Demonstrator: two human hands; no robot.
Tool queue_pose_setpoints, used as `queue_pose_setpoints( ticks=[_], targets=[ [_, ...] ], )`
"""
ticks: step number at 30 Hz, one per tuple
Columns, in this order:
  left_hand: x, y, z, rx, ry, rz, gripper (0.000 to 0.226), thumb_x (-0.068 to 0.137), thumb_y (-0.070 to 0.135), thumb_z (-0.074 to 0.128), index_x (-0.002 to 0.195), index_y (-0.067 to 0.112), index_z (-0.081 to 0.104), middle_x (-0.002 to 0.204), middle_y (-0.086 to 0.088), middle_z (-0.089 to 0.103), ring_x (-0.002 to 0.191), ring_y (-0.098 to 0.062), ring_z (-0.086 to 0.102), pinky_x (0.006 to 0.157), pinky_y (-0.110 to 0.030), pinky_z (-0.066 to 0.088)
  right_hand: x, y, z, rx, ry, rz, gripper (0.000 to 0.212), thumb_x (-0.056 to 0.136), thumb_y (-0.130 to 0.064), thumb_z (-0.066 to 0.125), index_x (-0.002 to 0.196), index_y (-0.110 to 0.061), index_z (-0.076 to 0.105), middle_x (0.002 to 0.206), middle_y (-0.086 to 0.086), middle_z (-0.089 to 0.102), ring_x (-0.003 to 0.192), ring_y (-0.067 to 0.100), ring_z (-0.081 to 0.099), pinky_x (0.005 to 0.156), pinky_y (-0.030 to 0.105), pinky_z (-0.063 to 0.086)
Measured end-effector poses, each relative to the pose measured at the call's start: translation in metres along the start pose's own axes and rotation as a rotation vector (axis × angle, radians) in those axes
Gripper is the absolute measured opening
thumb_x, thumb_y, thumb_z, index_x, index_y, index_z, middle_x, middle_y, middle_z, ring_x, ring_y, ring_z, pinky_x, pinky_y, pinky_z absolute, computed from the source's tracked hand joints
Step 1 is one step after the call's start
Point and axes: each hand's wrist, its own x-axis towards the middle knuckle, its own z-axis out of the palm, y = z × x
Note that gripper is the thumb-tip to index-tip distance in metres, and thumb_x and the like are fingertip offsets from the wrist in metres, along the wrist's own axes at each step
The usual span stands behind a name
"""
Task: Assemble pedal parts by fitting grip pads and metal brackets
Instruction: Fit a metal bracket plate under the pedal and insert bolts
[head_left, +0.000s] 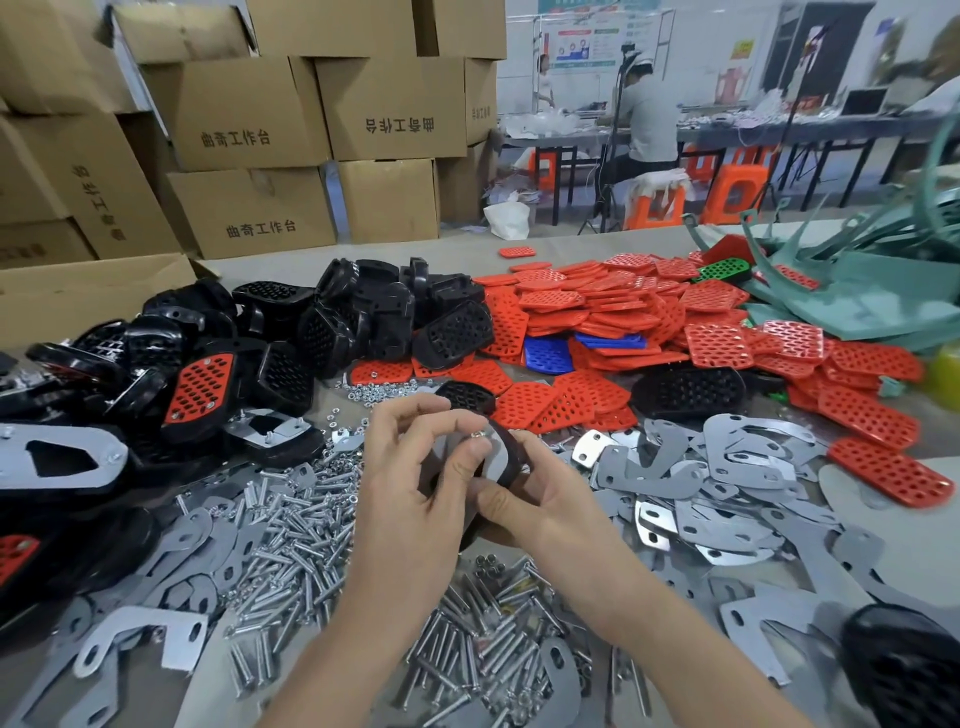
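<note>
Above the middle of the worktop (457, 249), the right hand (530, 501) grips a black plastic pedal body (513, 453) with a flat grey metal bracket (497, 461) lying against it. The left hand (410, 478) curls over the top, its fingertips pinching a small silver nut (479, 435).

Directly beneath lies a heap of silver bolts (311, 519). Loose grey bracket plates (727, 467) crowd the right, red perforated grip pads (623, 312) are piled behind, and black pedal shells (322, 322) are heaped to the left. Bare worktop shows only along the far edge, in front of stacked brown cardboard boxes (249, 114). Teal plastic parts (857, 296) fill the far right corner.

The hands hide most of the held pedal body, and the near right corner is blurred.
</note>
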Motion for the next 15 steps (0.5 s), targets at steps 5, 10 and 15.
queue_pose_setpoints(
  ticks=[5,10,15],
  targets=[
    [0.0022,-0.002,-0.0017,-0.034,-0.022,-0.055,0.012,0.091,0.028,0.068,0.092,0.04,0.071,0.116,0.018,0.051,0.119,0.003,0.052,0.093,-0.006,0.039,-0.0016,-0.002,0.0006,0.014,-0.011,0.007,0.024,0.1,-0.004,0.063,0.123,-0.01,0.062,0.103,0.009,0.077,0.098,0.02,0.076,0.081,0.028,0.061],
    [0.0027,-0.0035,-0.0034,-0.111,-0.038,-0.124,0.007,0.086,0.033,0.073,0.087,0.04,0.07,0.114,0.022,0.054,0.117,-0.004,0.057,0.092,-0.037,0.053,-0.0015,-0.0027,0.0002,-0.011,-0.004,0.008,0.026,0.099,-0.005,0.064,0.124,-0.01,0.061,0.111,0.019,0.075,0.1,0.026,0.076,0.083,0.032,0.061],
    [0.0038,-0.0018,-0.0053,-0.07,-0.038,-0.075,0.005,0.088,0.042,0.068,0.092,0.039,0.07,0.115,0.021,0.055,0.115,-0.002,0.058,0.088,-0.02,0.051,-0.002,-0.002,-0.0009,-0.035,0.007,0.004,0.025,0.1,-0.003,0.064,0.123,-0.013,0.062,0.11,0.019,0.075,0.099,0.025,0.076,0.082,0.029,0.06]
  ],
)
